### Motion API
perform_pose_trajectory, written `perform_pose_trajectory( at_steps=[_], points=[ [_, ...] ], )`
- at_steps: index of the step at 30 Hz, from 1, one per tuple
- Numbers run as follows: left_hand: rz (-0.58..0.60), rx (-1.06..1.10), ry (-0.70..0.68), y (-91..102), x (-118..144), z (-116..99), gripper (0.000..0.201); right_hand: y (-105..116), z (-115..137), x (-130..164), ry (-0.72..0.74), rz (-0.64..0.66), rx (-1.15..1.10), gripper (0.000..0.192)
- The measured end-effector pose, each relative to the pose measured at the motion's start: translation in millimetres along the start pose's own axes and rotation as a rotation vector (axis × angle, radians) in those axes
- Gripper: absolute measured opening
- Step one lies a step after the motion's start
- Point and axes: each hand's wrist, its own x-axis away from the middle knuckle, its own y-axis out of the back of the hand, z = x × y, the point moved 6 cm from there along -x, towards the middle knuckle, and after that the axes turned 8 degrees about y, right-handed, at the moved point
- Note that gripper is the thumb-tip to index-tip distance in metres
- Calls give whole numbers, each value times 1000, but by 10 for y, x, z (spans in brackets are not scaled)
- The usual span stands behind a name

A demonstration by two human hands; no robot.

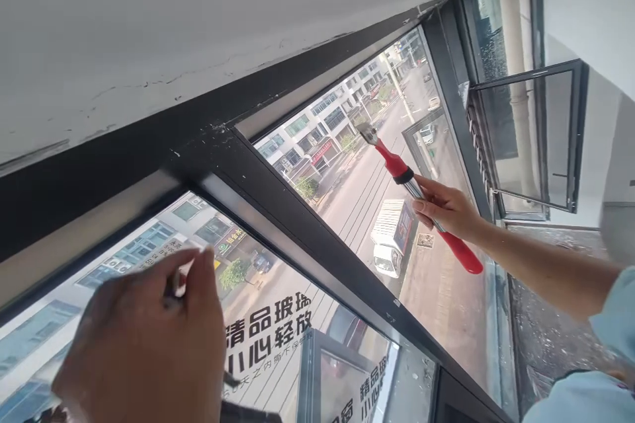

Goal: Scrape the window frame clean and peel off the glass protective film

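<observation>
Right hand (444, 208) grips red scraper (421, 201) mid-handle, long axis up-left, blade on the glass (357, 211); left hand (143, 344) pinches something small, unclear.

The right hand (446, 210) grips a red-handled scraper (417, 195) against the window glass (436, 297); the left hand (143, 344) pinches something small.
</observation>
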Motion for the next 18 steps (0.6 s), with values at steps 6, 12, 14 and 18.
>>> perform_pose_trajectory(
  at_steps=[6, 12, 14, 18],
  points=[
    [-4, -168, 289, -79, -236, -257, 45, 256, -390, -11, -61, 64, 33, 52],
    [-33, -148, 534, -9, -189, -131, 22, 390, -718, -64, -113, 70, 30, 43],
    [-90, -117, 579, 21, -181, -153, 15, 371, -808, -82, -120, 84, 17, 39],
    [-156, -98, 567, 55, -162, -225, 12, 277, -955, -106, -92, 151, 44, 35]
  ],
)
